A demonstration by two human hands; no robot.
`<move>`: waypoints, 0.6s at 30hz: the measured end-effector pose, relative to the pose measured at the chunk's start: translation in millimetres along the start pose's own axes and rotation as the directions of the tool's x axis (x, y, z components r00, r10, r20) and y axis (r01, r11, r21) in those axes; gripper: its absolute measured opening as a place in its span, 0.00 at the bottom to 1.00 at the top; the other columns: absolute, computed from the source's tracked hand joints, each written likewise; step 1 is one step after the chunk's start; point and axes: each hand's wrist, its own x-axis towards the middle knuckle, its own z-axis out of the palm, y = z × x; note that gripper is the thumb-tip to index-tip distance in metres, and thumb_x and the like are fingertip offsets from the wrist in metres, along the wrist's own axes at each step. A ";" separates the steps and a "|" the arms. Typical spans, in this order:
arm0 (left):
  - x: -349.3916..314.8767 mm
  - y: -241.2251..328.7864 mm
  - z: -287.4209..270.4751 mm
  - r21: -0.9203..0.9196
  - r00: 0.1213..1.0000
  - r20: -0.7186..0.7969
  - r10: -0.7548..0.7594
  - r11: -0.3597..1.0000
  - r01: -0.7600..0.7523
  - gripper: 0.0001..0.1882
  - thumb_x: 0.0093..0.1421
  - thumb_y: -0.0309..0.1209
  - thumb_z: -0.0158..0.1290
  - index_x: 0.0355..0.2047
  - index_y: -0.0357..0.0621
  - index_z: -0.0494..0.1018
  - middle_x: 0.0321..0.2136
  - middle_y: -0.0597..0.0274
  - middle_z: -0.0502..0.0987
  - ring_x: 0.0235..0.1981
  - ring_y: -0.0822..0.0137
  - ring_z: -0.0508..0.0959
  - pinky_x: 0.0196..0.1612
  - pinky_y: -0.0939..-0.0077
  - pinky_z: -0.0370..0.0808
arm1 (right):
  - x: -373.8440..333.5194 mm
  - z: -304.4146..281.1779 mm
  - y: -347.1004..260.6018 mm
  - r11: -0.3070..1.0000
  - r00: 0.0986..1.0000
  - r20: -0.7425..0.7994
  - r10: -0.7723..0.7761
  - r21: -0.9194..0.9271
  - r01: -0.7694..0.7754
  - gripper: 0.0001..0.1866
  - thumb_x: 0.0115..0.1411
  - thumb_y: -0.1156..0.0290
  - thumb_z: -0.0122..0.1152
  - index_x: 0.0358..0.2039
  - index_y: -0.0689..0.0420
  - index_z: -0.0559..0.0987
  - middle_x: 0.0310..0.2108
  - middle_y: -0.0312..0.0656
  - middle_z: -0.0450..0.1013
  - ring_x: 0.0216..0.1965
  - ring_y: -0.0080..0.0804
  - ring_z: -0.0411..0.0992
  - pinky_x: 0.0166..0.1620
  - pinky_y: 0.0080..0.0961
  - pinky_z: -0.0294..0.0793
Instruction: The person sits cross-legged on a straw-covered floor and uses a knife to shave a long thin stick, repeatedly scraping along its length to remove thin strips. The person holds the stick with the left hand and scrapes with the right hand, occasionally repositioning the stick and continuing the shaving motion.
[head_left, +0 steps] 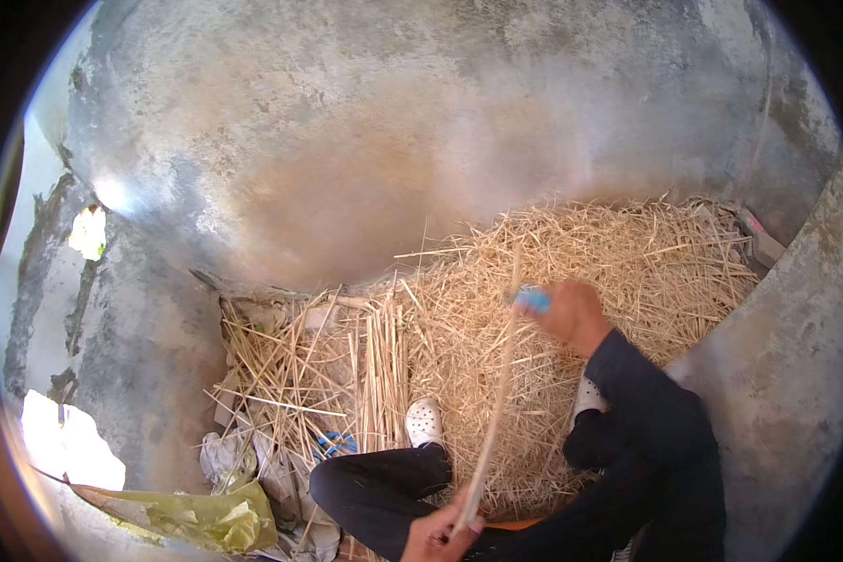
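The left hand (440,536) is gripping a pale strip (496,412) at six o'clock; the right, clamping a blue tool (534,299) at three o'clock, is apparently scraping it. Continuing is probably requiring steady tension.

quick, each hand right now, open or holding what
Left hand: closed, holding the near end of a long strip.
Right hand: closed around a blue thing, too blurred to identify.
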 end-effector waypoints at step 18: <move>35.3 13.5 -7.6 -0.213 0.977 -0.201 -0.073 0.977 0.029 0.21 0.64 0.41 0.50 0.50 0.39 0.73 0.15 0.76 0.64 0.12 0.83 0.57 0.14 0.88 0.50 | -41.9 -26.4 -57.4 0.935 0.929 0.191 -0.318 0.228 0.273 0.40 0.52 0.26 0.44 0.14 0.55 0.78 0.09 0.44 0.67 0.13 0.40 0.70 0.22 0.36 0.69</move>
